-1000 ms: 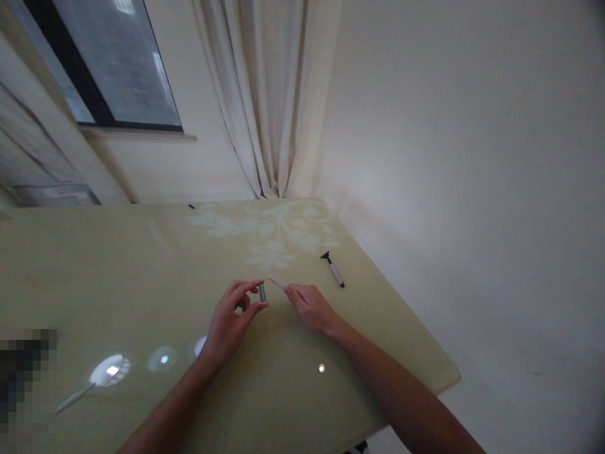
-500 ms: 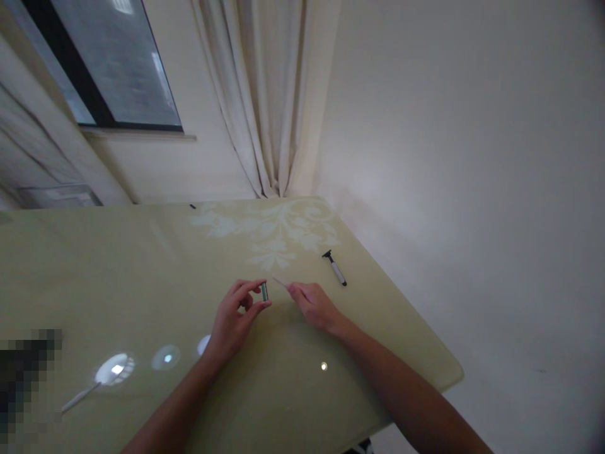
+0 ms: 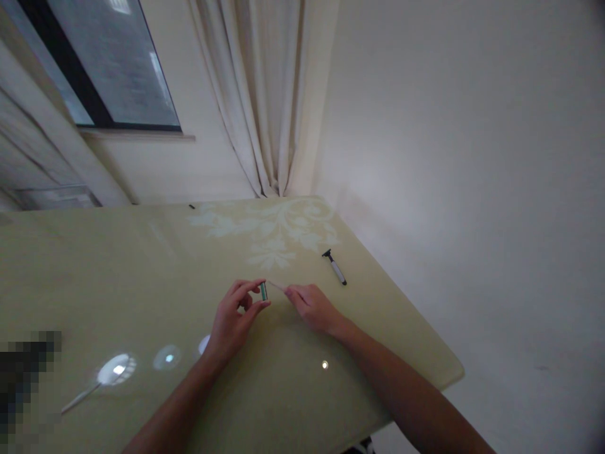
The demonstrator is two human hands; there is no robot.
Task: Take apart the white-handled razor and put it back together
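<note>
Between thumb and forefinger, my left hand (image 3: 240, 308) holds a small green and dark razor cartridge (image 3: 263, 291) upright above the table. My right hand (image 3: 309, 306) pinches a thin pale stick (image 3: 276, 286), whose far tip points left at the cartridge's upper end. Whether the tip touches the cartridge I cannot tell. Beyond my right hand lies a razor (image 3: 335, 268) with a grey and black handle and a black head.
The glossy pale green table (image 3: 406, 328) has its right edge beside my right forearm. A thin white stick (image 3: 80, 399) lies at the lower left, near a pixelated dark shape. At the back edge is a small dark piece (image 3: 191, 207).
My right hand has shifted slightly left, bringing the thin stick's tip closer to the cartridge. My left hand has hardly moved.
</note>
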